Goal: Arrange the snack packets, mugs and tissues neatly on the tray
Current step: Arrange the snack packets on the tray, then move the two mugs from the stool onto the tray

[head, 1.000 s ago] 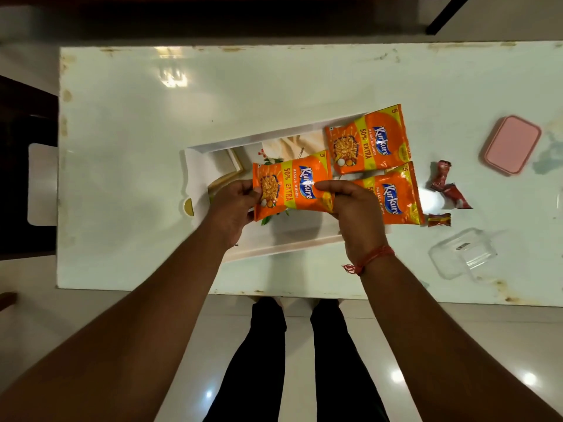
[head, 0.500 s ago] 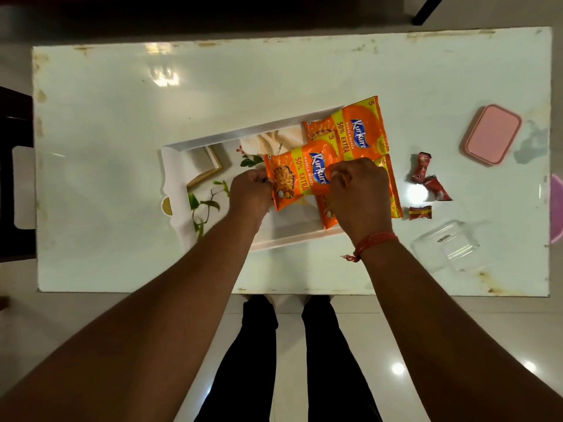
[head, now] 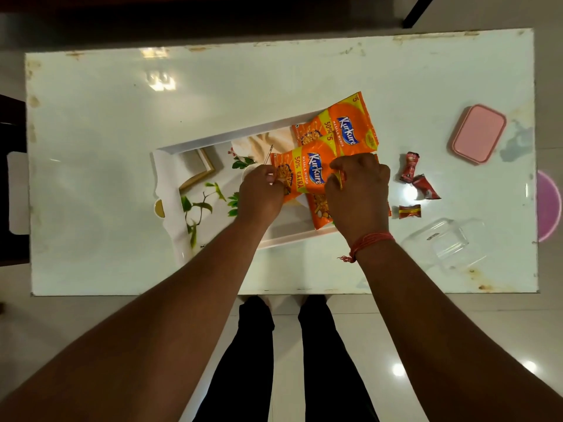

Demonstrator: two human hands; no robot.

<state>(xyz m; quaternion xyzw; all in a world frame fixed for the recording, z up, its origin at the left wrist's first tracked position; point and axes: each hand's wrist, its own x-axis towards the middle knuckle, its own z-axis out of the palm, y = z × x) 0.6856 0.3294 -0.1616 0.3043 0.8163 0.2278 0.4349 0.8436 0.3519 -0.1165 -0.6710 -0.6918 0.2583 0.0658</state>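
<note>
Head camera looks straight down on my two hands working over the tray [head: 170,184], which sits tilted on the white table [head: 122,117]. My left hand [head: 260,194] has its fingers curled in tight, pinching the left end of the middle snack packet [head: 304,173] between thumb and fingertips, with no gap to speak of. My right hand [head: 358,196] is likewise curled down over the packet's right end, fingers bent and closed on the foil edge; I think the thumb is tucked beneath, but the knuckles hide it and I cannot tell for sure. The held packet lies across the right half of the tray, overlapping the far snack packet [head: 344,129], whose far right corner pokes past the tray's rim onto the table. A third, near snack packet [head: 320,210] lies under my right hand, mostly covered, its near end close to the tray's near rim. To the right of the tray, well apart from my hands, lie three small red candy wrappers [head: 409,167], a pink lid [head: 478,134] further right and far, and a clear plastic container [head: 444,242] near the table's near right edge.
</note>
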